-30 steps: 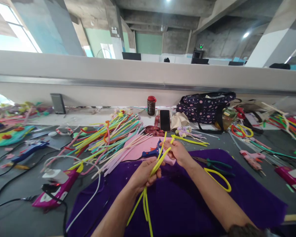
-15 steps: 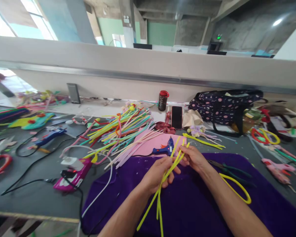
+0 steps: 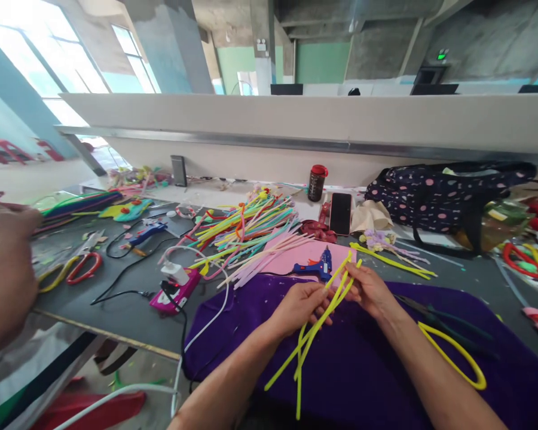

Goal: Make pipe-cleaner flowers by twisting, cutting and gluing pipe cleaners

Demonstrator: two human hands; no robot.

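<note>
- Several yellow fuzzy stems (image 3: 318, 325) are slanting between the person's two hands, over the purple cloth (image 3: 349, 376), their lower ends fanning apart and hanging free.
- The left hand (image 3: 298, 306) is holding the stems around their middle, fingers curling about them.
- The right hand (image 3: 367, 288) is pinching near their upper ends, fingers drawn close together; exactly which stems it is gripping, I cannot tell.
- Just beyond the hands, a blue glue gun (image 3: 316, 267) is lying on a pink sheet (image 3: 278, 254).
- More yellow stems (image 3: 394, 261) are lying beyond the right hand.
- Beside the right forearm, pliers (image 3: 448, 325) and a yellow loop (image 3: 477, 375) are resting on the cloth.
- A pile of many-coloured stems (image 3: 255, 224) is spreading left of the glue gun.
- Farther back, a phone (image 3: 341, 213), a red-lidded bottle (image 3: 316, 183) and a dotted bag (image 3: 448, 197) are sitting along the partition (image 3: 251, 164).
- To the left, a magenta power strip (image 3: 174, 295) is lying near scissors (image 3: 92, 240).
- At the left edge, a co-worker's blurred hand (image 3: 15, 221) is showing.
</note>
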